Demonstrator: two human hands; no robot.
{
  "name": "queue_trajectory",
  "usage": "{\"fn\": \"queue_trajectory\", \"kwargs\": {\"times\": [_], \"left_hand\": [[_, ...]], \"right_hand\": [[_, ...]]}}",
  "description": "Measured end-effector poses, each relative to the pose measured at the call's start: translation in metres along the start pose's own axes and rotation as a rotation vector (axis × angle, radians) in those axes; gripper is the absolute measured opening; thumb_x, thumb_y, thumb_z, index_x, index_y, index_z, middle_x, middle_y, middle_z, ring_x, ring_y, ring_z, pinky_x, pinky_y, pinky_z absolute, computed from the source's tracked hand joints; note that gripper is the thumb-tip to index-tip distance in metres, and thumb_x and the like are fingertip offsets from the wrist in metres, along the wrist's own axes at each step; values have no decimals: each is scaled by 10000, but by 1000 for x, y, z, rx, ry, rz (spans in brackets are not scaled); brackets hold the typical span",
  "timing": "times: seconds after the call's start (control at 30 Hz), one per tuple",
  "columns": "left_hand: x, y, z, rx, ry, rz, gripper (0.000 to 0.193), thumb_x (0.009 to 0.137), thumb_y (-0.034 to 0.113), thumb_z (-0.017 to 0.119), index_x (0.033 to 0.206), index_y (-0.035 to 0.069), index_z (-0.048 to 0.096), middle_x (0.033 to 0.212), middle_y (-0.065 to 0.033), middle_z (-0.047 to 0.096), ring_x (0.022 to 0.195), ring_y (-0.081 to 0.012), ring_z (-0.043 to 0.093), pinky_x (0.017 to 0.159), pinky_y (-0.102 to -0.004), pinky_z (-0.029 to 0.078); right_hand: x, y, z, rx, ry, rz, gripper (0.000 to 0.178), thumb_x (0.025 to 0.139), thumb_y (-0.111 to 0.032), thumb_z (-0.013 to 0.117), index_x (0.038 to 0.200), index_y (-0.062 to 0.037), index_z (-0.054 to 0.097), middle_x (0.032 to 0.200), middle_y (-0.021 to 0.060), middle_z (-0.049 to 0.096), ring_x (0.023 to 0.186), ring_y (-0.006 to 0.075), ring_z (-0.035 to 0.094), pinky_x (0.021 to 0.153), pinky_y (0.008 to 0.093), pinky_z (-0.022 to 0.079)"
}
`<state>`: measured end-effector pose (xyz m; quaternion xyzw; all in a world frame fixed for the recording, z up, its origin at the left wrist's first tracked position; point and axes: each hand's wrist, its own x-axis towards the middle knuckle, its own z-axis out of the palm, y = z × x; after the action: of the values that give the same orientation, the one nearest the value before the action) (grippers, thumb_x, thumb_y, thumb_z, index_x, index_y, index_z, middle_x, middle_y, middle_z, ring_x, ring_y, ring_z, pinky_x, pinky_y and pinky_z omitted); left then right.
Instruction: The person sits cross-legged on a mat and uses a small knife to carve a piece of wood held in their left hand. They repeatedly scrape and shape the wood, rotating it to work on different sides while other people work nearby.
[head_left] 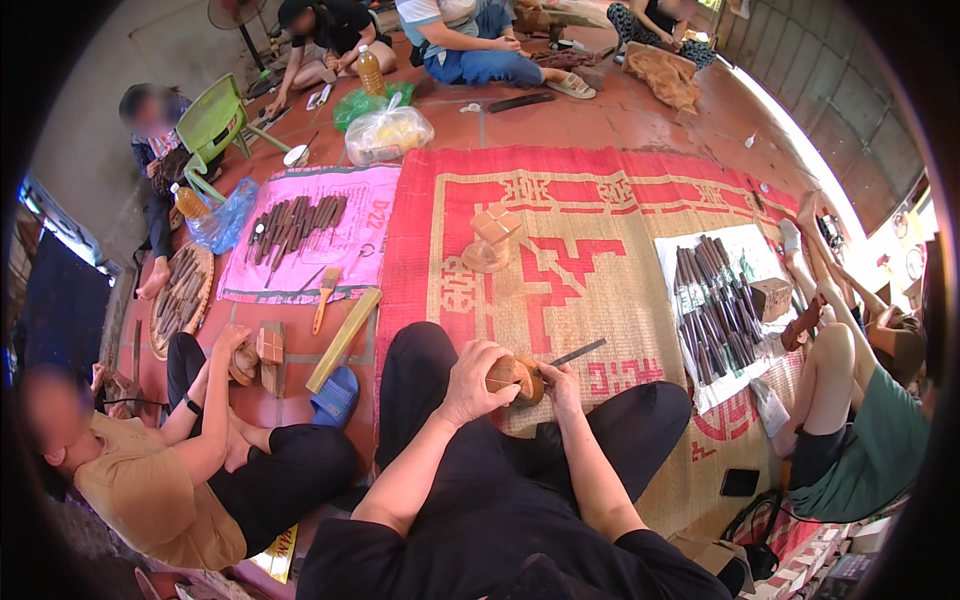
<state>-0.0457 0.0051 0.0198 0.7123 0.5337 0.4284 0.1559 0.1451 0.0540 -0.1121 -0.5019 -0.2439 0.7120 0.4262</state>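
Observation:
My left hand (pixel 477 384) is wrapped round a rounded brown wooden piece (pixel 505 374), held up above my crossed legs. Close against the same piece, my right hand (pixel 561 386) grips a slim, flat, dark chisel-like tool (pixel 578 352). One end of the tool sticks out up and to the right; the end by the wood is hidden by my fingers. On the woven mat (pixel 600 260) in front of me stands another round wooden piece (pixel 485 258), with a rectangular wooden block (pixel 495 223) beside it.
Rows of dark-handled tools lie on a pink sheet (pixel 380 200) to the left and a white sheet (pixel 715 395) to the right. A brush (pixel 326 298), wooden bar (pixel 345 340) and blue slipper (pixel 335 397) lie left. People sit on both sides and at the back.

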Motion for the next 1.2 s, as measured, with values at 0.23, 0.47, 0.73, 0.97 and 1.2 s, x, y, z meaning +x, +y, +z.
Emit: {"fn": "queue_trajectory", "kwargs": {"times": [0.23, 0.47, 0.73, 0.97, 1.2], "left_hand": [[-1, -2, 0, -5, 15, 2, 452, 603, 268, 718, 977, 49, 591, 942, -99, 563, 903, -295, 526, 821, -380, 451], [-1, -1, 3, 16, -8, 24, 455, 604, 271, 724, 977, 50, 588, 948, -100, 566, 905, -298, 525, 823, -384, 450], [-1, 1, 1, -1, -19, -9, 464, 595, 264, 729, 982, 50, 586, 951, -98, 572, 907, -304, 531, 835, -394, 449], [1, 4, 0, -5, 10, 24, 447, 601, 254, 725, 974, 50, 585, 937, -105, 567, 905, -302, 530, 822, -383, 451], [1, -4, 2, 9, 69, -35, 437, 611, 258, 720, 968, 47, 582, 920, -105, 560, 902, -302, 527, 817, -387, 447]], "right_hand": [[-5, 0, 4, 42, 25, -5, 121, 798, -118, 677, 869, -55, 603, 806, 33, 634, 691, 122, 580, 627, 260, 451], [4, 9, -2, 19, 60, -33, 103, 820, -82, 635, 861, -13, 570, 785, 80, 637, 680, 169, 614, 614, 269, 483], [5, 2, -7, -8, 111, -39, 116, 820, -96, 620, 919, -43, 591, 845, 94, 661, 747, 175, 625, 664, 305, 486], [3, 7, -17, 8, 224, -60, 128, 805, -127, 640, 899, -67, 577, 860, 85, 657, 734, 179, 632, 657, 302, 484], [-8, 20, -3, 2, 101, -27, 109, 806, -121, 649, 841, -90, 551, 825, 68, 648, 719, 159, 620, 649, 289, 476]]}}
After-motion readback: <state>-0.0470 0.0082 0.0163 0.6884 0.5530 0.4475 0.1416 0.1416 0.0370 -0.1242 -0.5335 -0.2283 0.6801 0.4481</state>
